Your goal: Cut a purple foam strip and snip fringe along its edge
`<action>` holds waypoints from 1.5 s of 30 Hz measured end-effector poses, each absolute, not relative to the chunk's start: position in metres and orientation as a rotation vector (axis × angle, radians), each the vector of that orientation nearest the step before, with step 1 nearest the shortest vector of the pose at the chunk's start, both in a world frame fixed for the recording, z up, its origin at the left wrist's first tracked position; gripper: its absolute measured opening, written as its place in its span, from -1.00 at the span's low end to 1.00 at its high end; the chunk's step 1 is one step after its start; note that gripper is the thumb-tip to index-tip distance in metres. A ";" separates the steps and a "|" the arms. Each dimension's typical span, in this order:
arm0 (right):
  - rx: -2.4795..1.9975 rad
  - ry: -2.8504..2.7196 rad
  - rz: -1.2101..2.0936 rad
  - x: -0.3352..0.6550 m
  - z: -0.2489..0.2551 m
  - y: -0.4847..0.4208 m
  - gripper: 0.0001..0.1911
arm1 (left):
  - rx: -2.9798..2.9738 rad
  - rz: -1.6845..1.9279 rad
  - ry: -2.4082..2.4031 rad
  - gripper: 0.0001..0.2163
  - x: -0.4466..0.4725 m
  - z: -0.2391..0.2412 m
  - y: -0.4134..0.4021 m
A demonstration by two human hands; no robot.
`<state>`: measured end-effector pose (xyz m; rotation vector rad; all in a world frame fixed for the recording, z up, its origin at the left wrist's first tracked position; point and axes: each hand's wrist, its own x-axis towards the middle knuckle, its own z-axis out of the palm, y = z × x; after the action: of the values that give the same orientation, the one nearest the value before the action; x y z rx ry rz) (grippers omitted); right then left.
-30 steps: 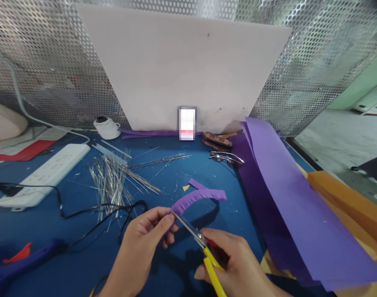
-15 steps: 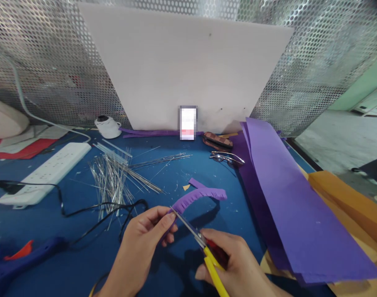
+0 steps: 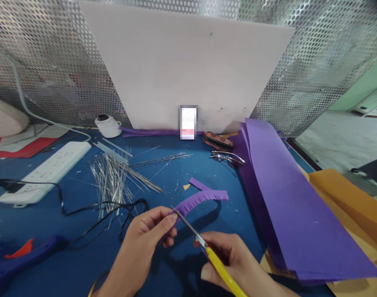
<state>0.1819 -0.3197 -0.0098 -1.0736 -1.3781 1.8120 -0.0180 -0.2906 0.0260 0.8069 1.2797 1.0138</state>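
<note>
A purple fringed paper strip [image 3: 203, 197], cut with slits along one edge, is pinched in my left hand [image 3: 153, 231] and curves off to the right. My right hand [image 3: 231, 255] grips yellow-handled scissors [image 3: 191, 227]. Their blades lie across the strip just beside my left thumb, and they look closed or nearly so. Part of the handles is hidden by my fingers. Behind the fringed strip lies another short purple piece [image 3: 198, 183], with a small tan scrap [image 3: 186, 187] next to it.
Wire stems [image 3: 112, 181] and glue sticks [image 3: 112, 152] lie left of centre, near a power strip [image 3: 49, 171] and a blue glue gun [image 3: 30, 255]. Glasses [image 3: 227, 157], a checked case [image 3: 218, 141] and a phone [image 3: 188, 122] are behind. Purple sheets [image 3: 299, 206] cover the right side.
The scissors have gone from slightly open to closed or nearly closed, their handles swinging together. The fringed strip has shifted slightly right. My left hand stays nearly still.
</note>
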 end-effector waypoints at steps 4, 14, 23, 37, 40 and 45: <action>-1.049 -1.348 1.844 0.183 -0.017 -0.321 -0.60 | 0.784 1.003 1.278 -0.81 -0.019 0.025 -0.291; -1.085 -1.414 1.772 0.180 -0.010 -0.320 -0.57 | 0.639 0.977 1.238 -0.81 -0.017 0.028 -0.289; -0.966 -1.368 1.826 0.179 -0.008 -0.318 -0.53 | 0.639 0.975 1.240 -0.77 -0.015 0.030 -0.291; -0.993 -1.359 1.833 0.179 -0.010 -0.317 -0.57 | 0.658 0.962 1.229 -0.77 -0.016 0.027 -0.290; -1.007 -1.371 1.820 0.179 -0.009 -0.318 -0.56 | 0.657 0.965 1.232 -0.76 -0.015 0.026 -0.290; -1.008 -1.359 1.837 0.179 -0.010 -0.318 -0.56 | 0.662 0.971 1.233 -0.77 -0.015 0.026 -0.289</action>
<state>0.1788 -0.3180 -0.0096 -1.0081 -1.3593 1.8366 -0.0154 -0.2894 0.0260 0.6615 1.2325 0.9706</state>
